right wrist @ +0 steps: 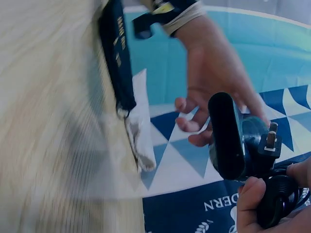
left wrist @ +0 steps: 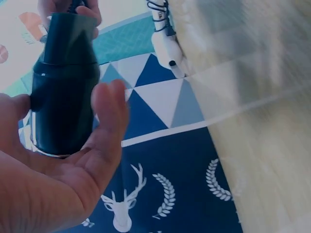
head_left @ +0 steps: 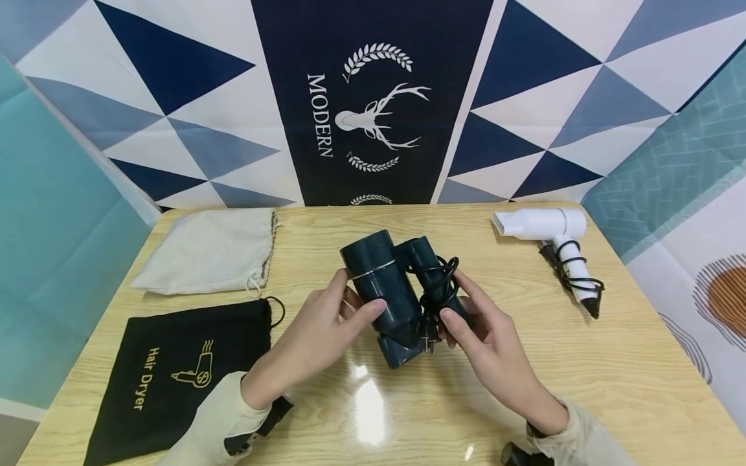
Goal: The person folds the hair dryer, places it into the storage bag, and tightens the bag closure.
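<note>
A dark teal hair dryer [head_left: 384, 294] is held up over the table, its handle folded alongside the barrel. My left hand [head_left: 323, 323] holds the barrel from the left, thumb on one side and fingers on the other. On the right, my right hand [head_left: 495, 346] grips the handle, which has a black cord [head_left: 447, 275] wound round it. The two-pin plug [head_left: 429, 335] hangs between barrel and handle. In the right wrist view, the dryer's narrow nozzle [right wrist: 226, 136] points toward the camera.
A white hair dryer [head_left: 542, 223] with its cord wrapped round the handle lies at the back right. At left are a pale cloth drawstring bag [head_left: 210, 252] and a black "Hair Dryer" pouch [head_left: 180, 382]. A patterned cloth hangs behind the wooden table [head_left: 612, 388].
</note>
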A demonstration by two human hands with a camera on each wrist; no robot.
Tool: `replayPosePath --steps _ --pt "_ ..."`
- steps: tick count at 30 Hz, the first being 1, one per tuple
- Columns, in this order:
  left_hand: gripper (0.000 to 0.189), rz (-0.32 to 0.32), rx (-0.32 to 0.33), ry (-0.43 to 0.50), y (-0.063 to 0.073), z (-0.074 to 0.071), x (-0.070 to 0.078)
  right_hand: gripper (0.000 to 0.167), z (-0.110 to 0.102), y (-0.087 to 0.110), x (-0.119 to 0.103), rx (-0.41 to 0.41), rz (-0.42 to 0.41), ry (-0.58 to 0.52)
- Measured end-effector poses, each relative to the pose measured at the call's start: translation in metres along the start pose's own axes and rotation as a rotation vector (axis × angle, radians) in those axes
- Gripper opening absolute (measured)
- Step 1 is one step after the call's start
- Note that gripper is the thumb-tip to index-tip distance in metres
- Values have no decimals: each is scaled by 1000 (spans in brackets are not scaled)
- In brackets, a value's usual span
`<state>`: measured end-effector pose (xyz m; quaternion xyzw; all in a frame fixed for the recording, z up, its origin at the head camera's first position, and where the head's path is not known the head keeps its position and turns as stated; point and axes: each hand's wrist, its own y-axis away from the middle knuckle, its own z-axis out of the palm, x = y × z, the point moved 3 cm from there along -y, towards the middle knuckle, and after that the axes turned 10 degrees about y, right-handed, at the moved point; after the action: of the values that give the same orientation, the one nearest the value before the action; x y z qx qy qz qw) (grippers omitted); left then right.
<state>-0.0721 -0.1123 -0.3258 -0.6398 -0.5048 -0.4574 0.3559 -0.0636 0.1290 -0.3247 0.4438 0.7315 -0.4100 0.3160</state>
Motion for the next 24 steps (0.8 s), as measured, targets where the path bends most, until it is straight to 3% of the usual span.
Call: replayPosePath --steps 4,13,24 --pt "48 -2 10 -7 2 -3 -5 54 0 2 -1 -35 54 -18" --pt "44 71 -28 -50 10 -11 -14 51 0 4 -1 -56 84 -11" --pt "31 69 49 -159 23 -27 -23 50 6 1 2 -70 94 -27"
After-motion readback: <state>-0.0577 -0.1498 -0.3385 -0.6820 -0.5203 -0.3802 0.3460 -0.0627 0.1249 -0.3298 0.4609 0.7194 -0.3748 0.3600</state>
